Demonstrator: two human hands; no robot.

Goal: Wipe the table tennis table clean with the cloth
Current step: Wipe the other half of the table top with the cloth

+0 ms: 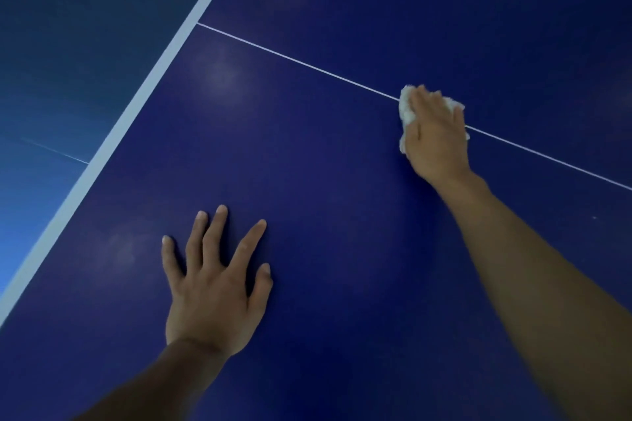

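Head view looks down on blue table tennis table (342, 181). Right hand (436, 137) pressed palm-down on white cloth (407, 109), fingers closed over it, cloth bunched and sitting right on the thin white centre line (290, 58); cloth edges poke out past fingertips and thumb side. Left hand (213, 287) flat on table surface nearer the body, fingers spread apart, holding nothing. Wide white edge stripe (136, 113) runs diagonally at left, darker blue floor (68, 44) beyond it
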